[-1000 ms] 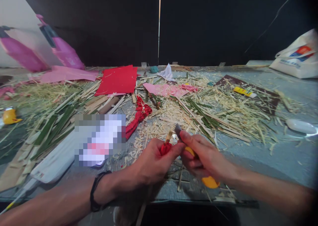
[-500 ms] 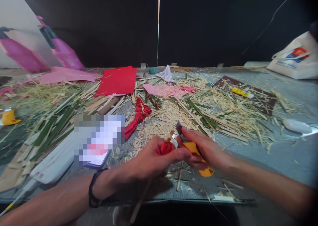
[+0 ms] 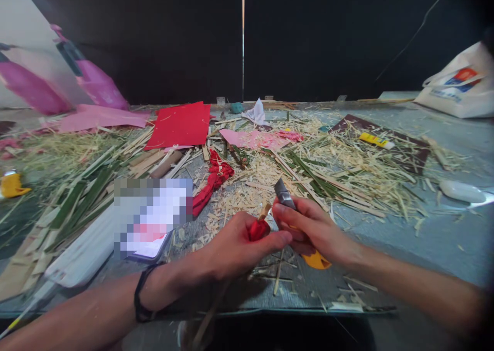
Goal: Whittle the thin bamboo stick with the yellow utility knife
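My left hand (image 3: 231, 248) is closed around a thin bamboo strip (image 3: 264, 211), with red cloth (image 3: 259, 230) between the fingers and the strip. The strip's pale upper end pokes out above the cloth, and a blurred length hangs below the hand. In my right hand (image 3: 318, 227) is a yellow utility knife (image 3: 316, 260), its grey metal end pointing up and away from me. The knife is just right of the strip's end; whether they touch, I cannot tell. Beyond both hands lie pale bamboo shavings (image 3: 247, 199) and a crumpled red cloth strip (image 3: 210, 186).
A phone (image 3: 154, 243), partly pixelated, lies left beside a white power strip (image 3: 77, 261). Bamboo strips (image 3: 90, 191), red paper (image 3: 177, 126) and a glue stick (image 3: 374, 140) are scattered around. Pink spray bottles (image 3: 98, 83) stand back left, a white bag (image 3: 455, 93) back right.
My right hand has turned the knife and shifted its grip, so less of the yellow handle shows. The left hand stays nearly in place; the view has moved slightly.
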A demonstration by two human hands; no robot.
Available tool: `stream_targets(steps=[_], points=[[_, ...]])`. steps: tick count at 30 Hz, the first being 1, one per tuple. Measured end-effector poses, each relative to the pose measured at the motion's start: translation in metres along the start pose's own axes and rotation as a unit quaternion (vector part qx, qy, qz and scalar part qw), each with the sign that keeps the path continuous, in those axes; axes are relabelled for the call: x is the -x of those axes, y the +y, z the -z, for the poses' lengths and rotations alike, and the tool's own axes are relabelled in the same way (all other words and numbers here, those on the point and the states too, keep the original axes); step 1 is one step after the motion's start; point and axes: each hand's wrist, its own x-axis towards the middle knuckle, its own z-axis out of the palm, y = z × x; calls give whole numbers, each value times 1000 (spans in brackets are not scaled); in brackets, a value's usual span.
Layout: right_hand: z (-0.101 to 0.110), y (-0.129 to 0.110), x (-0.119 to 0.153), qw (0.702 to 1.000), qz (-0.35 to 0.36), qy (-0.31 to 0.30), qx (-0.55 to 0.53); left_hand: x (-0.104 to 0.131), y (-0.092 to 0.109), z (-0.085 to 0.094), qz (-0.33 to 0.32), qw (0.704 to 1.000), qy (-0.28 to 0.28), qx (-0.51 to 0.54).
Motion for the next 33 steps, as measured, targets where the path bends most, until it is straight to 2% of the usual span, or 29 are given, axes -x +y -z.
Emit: stream_targets(steps=[3, 6, 10, 16, 22, 28, 33], points=[[0, -2, -1, 998, 43, 33, 17, -1, -2, 0, -5, 1000, -13, -13], [2, -4, -1, 999, 44, 8, 26, -1, -5, 2, -8, 999, -35, -6], [3, -4, 0, 997, 71, -18, 24, 1, -6, 6, -11, 994, -106, 35], [2, -2, 2, 994, 93, -52, 13, 5, 2, 12, 33, 974, -188, 125], [-1, -5, 4, 993, 93, -72, 8, 6, 5, 15, 29, 969, -206, 135], [-1, -6, 5, 991, 100, -91, -6, 9, 1, 15, 25, 967, -199, 159], [0, -4, 4, 992, 93, -83, 5, 8, 0, 16, 21, 971, -206, 123]])
